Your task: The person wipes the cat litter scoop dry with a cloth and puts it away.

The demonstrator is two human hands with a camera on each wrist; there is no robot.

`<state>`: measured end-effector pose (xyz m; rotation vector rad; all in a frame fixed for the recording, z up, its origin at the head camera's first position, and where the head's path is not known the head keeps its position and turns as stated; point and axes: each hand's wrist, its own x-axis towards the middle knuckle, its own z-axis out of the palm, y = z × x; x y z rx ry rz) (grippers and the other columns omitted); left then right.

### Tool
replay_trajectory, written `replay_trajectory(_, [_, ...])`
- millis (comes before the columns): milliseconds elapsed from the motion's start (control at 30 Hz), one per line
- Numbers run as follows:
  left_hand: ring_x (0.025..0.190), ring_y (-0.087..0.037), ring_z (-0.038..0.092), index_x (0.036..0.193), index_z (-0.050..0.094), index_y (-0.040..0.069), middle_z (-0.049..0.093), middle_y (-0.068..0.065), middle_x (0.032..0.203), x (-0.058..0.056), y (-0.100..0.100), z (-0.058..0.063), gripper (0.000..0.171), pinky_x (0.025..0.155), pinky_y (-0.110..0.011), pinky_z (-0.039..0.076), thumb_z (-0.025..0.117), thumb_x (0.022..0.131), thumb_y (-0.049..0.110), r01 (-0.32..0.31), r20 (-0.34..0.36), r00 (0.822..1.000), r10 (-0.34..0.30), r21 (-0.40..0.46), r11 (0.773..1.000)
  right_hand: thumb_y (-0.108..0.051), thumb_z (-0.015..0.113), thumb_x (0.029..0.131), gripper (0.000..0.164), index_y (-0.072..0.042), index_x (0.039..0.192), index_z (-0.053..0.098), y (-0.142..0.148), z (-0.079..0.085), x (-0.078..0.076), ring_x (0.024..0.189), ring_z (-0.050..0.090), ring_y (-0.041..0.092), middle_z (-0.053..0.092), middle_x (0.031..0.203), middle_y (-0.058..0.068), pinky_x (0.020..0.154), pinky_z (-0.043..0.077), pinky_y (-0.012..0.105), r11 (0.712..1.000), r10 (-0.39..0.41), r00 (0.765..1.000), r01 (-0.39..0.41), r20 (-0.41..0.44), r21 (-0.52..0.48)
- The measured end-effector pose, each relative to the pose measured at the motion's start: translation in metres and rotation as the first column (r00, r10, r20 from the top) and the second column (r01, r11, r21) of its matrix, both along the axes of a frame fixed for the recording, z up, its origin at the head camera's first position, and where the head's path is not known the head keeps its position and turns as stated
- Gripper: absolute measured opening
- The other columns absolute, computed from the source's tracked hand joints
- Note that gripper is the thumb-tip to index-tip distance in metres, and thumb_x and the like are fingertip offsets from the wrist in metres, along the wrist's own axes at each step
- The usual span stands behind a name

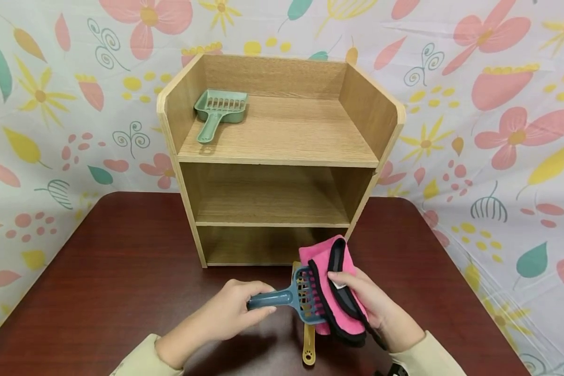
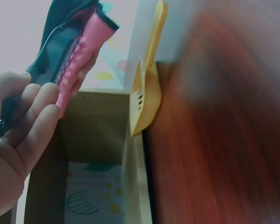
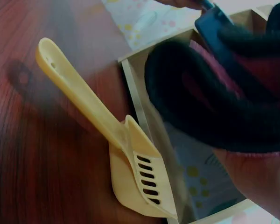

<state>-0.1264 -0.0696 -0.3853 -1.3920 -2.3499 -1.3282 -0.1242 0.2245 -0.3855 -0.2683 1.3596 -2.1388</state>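
My left hand (image 1: 227,312) grips the handle of a blue slotted litter scoop (image 1: 271,298), held above the table. In my right hand (image 1: 373,300) is a folded pink cloth (image 1: 352,326) with black edging, pressed against the scoop's slotted head and covering part of it. Beneath them a yellow litter scoop (image 1: 309,344) lies on the table, mostly hidden in the head view. The right wrist view shows this yellow scoop (image 3: 84,98) resting in a matching yellow holder (image 3: 121,186). The left wrist view catches the blue scoop and cloth (image 2: 84,46) together beyond the fingers.
A wooden shelf unit (image 1: 277,162) with three levels stands at the back of the dark red table (image 1: 98,271). On its top level, at the left, a green litter scoop (image 1: 210,128) sits in a green holder (image 1: 235,116). Behind hangs a patterned cloth (image 1: 272,26).
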Motion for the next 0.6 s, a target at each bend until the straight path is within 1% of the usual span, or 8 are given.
replay_trajectory(33, [0.058, 0.012, 0.038, 0.1, 0.065, 0.009, 0.06, 0.005, 0.069, 0.0, 0.0, 0.001, 0.014, 0.049, -0.005, 0.037, 0.068, 0.087, 0.013, 0.005, -0.015, 1.0, -0.005, -0.002, 1.0, -0.01, 0.039, 0.1, 0.022, -0.01, 0.118, 0.051, 0.0, -0.001, 0.0, 0.095, 0.068, 0.028, 0.068, 0.106, 0.012, 0.081, 0.054, 0.049, 1.0, 0.014, 1.0, -0.013, -0.012, 0.02])
replay_trajectory(100, [0.059, 0.01, 0.039, 0.102, 0.065, 0.009, 0.062, 0.005, 0.072, -0.001, 0.0, 0.002, 0.016, 0.051, -0.005, 0.038, 0.067, 0.087, 0.013, 0.003, -0.038, 0.999, -0.003, -0.013, 1.0, -0.008, 0.047, 0.097, 0.024, -0.008, 0.121, 0.048, -0.002, -0.003, -0.001, 0.094, 0.068, 0.029, 0.067, 0.106, 0.012, 0.079, 0.054, 0.048, 0.993, -0.024, 0.999, 0.029, -0.043, 0.113])
replay_trajectory(133, [0.059, 0.01, 0.039, 0.103, 0.064, 0.008, 0.063, 0.005, 0.074, -0.001, 0.0, 0.002, 0.017, 0.052, -0.004, 0.038, 0.067, 0.088, 0.014, -0.001, -0.041, 0.999, 0.0, -0.024, 1.0, -0.008, 0.051, 0.095, 0.027, -0.006, 0.122, 0.047, -0.003, -0.003, -0.001, 0.091, 0.068, 0.027, 0.067, 0.104, 0.012, 0.078, 0.055, 0.045, 0.98, -0.061, 0.995, 0.075, -0.08, 0.184])
replay_trajectory(200, [0.059, 0.009, 0.04, 0.104, 0.063, 0.009, 0.063, 0.005, 0.076, -0.002, 0.0, 0.003, 0.018, 0.052, -0.004, 0.038, 0.067, 0.088, 0.015, -0.026, -0.054, 0.998, 0.024, -0.043, 0.999, -0.009, 0.06, 0.09, 0.037, -0.003, 0.124, 0.044, -0.007, -0.004, -0.003, 0.088, 0.068, 0.023, 0.066, 0.102, 0.01, 0.074, 0.057, 0.04, 0.931, -0.143, 0.978, 0.186, -0.154, 0.315])
replay_trajectory(300, [0.059, 0.007, 0.041, 0.1, 0.063, 0.01, 0.062, 0.006, 0.077, -0.003, 0.001, 0.002, 0.017, 0.053, -0.005, 0.038, 0.069, 0.086, 0.017, -0.094, -0.113, 0.99, 0.088, -0.05, 0.994, -0.011, 0.067, 0.086, 0.046, -0.001, 0.124, 0.043, -0.014, -0.003, -0.003, 0.081, 0.068, 0.018, 0.065, 0.098, 0.008, 0.07, 0.057, 0.034, 0.83, -0.258, 0.927, 0.356, -0.271, 0.429])
replay_trajectory(433, [0.059, 0.006, 0.041, 0.094, 0.063, 0.011, 0.06, 0.007, 0.075, -0.003, 0.001, 0.002, 0.015, 0.053, -0.005, 0.036, 0.072, 0.083, 0.017, -0.163, -0.196, 0.969, 0.153, -0.036, 0.986, -0.012, 0.069, 0.085, 0.038, -0.002, 0.116, 0.049, -0.019, 0.0, -0.002, 0.074, 0.068, 0.015, 0.066, 0.091, 0.004, 0.065, 0.057, 0.032, 0.714, -0.402, 0.846, 0.529, -0.349, 0.458])
replay_trajectory(500, [0.058, 0.006, 0.04, 0.095, 0.064, 0.01, 0.06, 0.006, 0.074, -0.003, 0.001, 0.002, 0.016, 0.053, -0.006, 0.035, 0.072, 0.083, 0.017, -0.168, -0.221, 0.962, 0.158, -0.028, 0.985, -0.012, 0.068, 0.086, 0.034, -0.002, 0.113, 0.05, -0.02, 0.002, -0.001, 0.072, 0.067, 0.014, 0.065, 0.087, 0.003, 0.064, 0.057, 0.032, 0.667, -0.463, 0.81, 0.586, -0.36, 0.461])
replay_trajectory(600, [0.057, 0.008, 0.039, 0.094, 0.064, 0.011, 0.059, 0.007, 0.071, -0.003, -0.002, 0.003, 0.016, 0.051, -0.005, 0.035, 0.073, 0.082, 0.017, -0.172, -0.238, 0.957, 0.164, -0.014, 0.985, -0.014, 0.067, 0.087, 0.031, -0.002, 0.112, 0.051, -0.017, 0.004, 0.0, 0.069, 0.066, 0.012, 0.065, 0.082, -0.002, 0.064, 0.057, 0.031, 0.62, -0.536, 0.769, 0.639, -0.35, 0.456])
